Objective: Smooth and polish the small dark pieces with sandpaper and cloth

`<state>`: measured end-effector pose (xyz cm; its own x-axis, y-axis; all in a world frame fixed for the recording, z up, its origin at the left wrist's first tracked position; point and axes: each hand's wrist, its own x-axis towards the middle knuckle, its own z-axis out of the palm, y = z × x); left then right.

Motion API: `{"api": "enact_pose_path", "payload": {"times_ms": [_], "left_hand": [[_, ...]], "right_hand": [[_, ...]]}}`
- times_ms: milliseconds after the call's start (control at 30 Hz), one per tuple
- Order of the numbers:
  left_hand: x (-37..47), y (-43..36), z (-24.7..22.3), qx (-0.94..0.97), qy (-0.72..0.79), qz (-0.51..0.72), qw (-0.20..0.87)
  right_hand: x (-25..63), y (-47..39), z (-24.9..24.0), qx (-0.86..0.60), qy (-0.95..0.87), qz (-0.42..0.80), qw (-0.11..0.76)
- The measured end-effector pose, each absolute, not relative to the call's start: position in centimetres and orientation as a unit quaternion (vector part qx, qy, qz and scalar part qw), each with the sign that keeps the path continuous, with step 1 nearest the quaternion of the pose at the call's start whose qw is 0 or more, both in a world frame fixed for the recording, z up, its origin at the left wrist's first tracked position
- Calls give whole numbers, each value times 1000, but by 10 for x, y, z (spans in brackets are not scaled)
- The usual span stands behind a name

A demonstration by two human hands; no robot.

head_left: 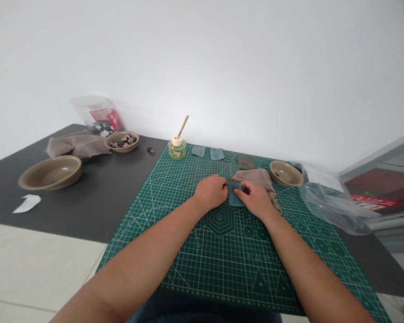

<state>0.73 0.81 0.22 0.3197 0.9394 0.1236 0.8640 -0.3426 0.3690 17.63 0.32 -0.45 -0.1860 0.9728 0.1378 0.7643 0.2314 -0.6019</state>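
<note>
A small blue-grey square sheet (235,195) lies over the green cutting mat, between my two hands. My right hand (256,197) grips it by its right side, thumb flat on top and fingers curled under or behind. At the sheet's left edge is my left hand (211,192), closed with the fingertips turned down; whatever it pinches is hidden. A folded brown cloth (261,179) lies just behind and partly under my right hand. Further back on the mat are two more blue-grey squares, one a bluish sheet (217,154), and a brown square (245,162).
The cutting mat (188,224) covers the dark tabletop's middle. A bowl (286,173) and a clear plastic bag (330,202) sit right. A glass jar (177,148) with a stick stands behind. Leftward are a large bowl (50,174), a bowl of chips (121,148) and a clear tub (96,112).
</note>
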Motion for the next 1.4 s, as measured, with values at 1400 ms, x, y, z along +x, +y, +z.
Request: {"api": "enact_pose_path", "payload": {"times_ms": [1400], "left_hand": [[8, 8, 4, 806, 560, 148, 124]], "right_hand": [[176, 3, -3, -580, -748, 202, 251]]}}
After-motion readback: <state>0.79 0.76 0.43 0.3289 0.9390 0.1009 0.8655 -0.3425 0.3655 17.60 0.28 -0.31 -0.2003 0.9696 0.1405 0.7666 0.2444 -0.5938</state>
